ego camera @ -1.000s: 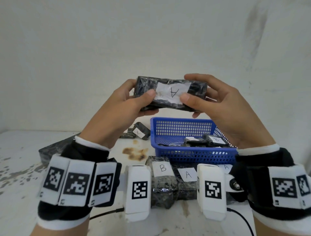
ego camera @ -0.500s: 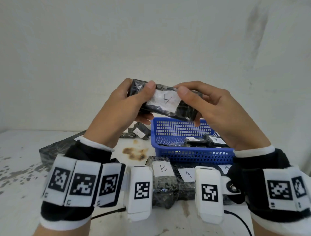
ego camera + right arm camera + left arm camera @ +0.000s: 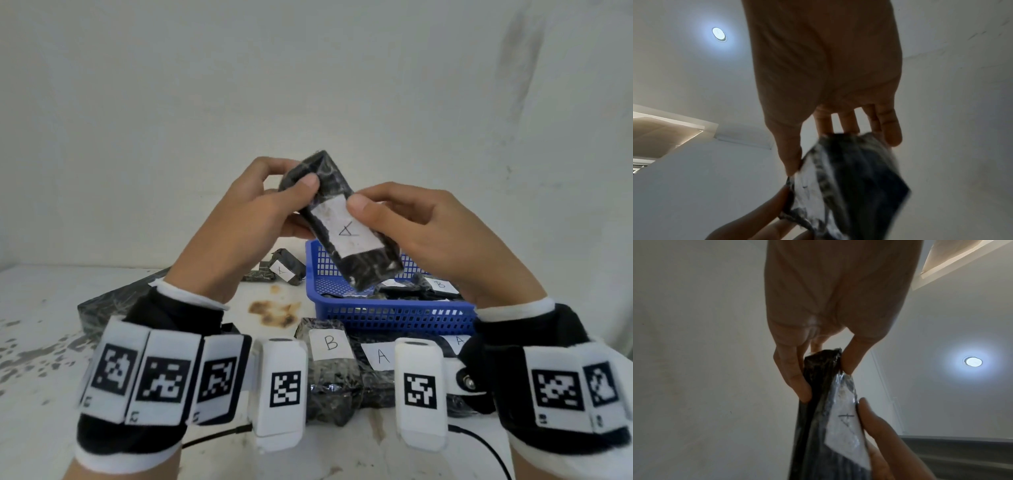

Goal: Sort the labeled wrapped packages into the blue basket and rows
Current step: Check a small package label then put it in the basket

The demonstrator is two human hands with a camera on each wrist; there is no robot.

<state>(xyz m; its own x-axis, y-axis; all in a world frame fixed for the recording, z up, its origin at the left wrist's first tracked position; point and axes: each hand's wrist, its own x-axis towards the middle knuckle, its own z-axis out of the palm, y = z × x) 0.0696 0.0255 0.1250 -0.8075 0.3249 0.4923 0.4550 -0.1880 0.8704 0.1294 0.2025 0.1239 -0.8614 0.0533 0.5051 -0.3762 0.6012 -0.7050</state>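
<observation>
Both hands hold a black wrapped package [image 3: 346, 228] with a white label marked A, up in the air above the blue basket [image 3: 394, 310]. My left hand [image 3: 274, 198] pinches its far upper end between thumb and fingers. My right hand [image 3: 383, 216] grips its near half, thumb on the label edge. The package stands tilted, its near end pointing down toward me. In the left wrist view the package [image 3: 830, 418] runs down from my fingertips; in the right wrist view the package [image 3: 849, 181] is blurred. The basket holds several wrapped packages, one labeled B [image 3: 440, 285].
In front of the basket lie a package labeled B [image 3: 329, 363] and packages labeled A [image 3: 380, 359]. A small labeled package [image 3: 286, 270] sits left of the basket at the back. A long dark package [image 3: 113, 305] lies at left. A brown stain [image 3: 274, 311] marks the white table.
The package has turned from lying level across my hands to standing steeply tilted, its right end swung down toward me. Both hands have dropped a little and kept their hold.
</observation>
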